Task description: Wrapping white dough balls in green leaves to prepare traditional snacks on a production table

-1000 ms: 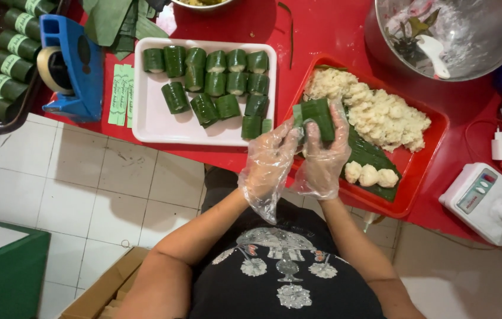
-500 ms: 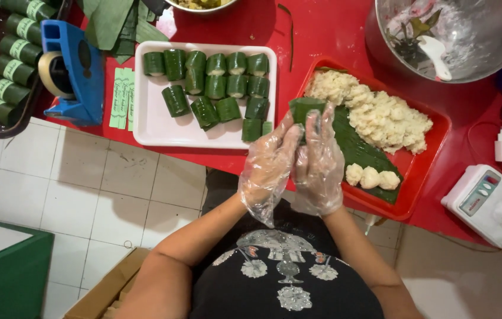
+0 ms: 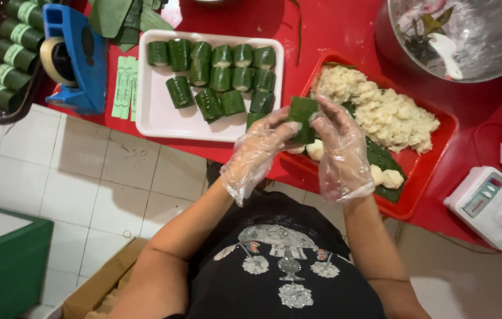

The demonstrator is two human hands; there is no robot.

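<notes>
You hold a green leaf-wrapped roll (image 3: 302, 117) between both hands, raised just over the near-left corner of the red tray (image 3: 434, 155). Your left hand (image 3: 261, 152), in a loose clear plastic glove, closes its fingertips on the roll's left side; your right hand (image 3: 341, 150), gloved the same way, pinches the right side with its fingers curled over the top.

Under your hands, on the tray, lie a few small white rice balls (image 3: 384, 176) on a banana leaf (image 3: 384, 163), and beyond them a heap of pale sticky rice (image 3: 381, 111). Just left of the roll sits a white rectangular tray (image 3: 165, 115) carrying finished green rolls (image 3: 221, 77) in rows, the nearest almost touching your left fingers. Further left stand a blue tape dispenser (image 3: 82, 56), a strip of green labels (image 3: 124, 86) and a dark basket of labelled rolls (image 3: 8, 65). A large steel bowl (image 3: 470, 35) stands past the red tray, and a white kitchen scale (image 3: 490, 207) sits to your right.
</notes>
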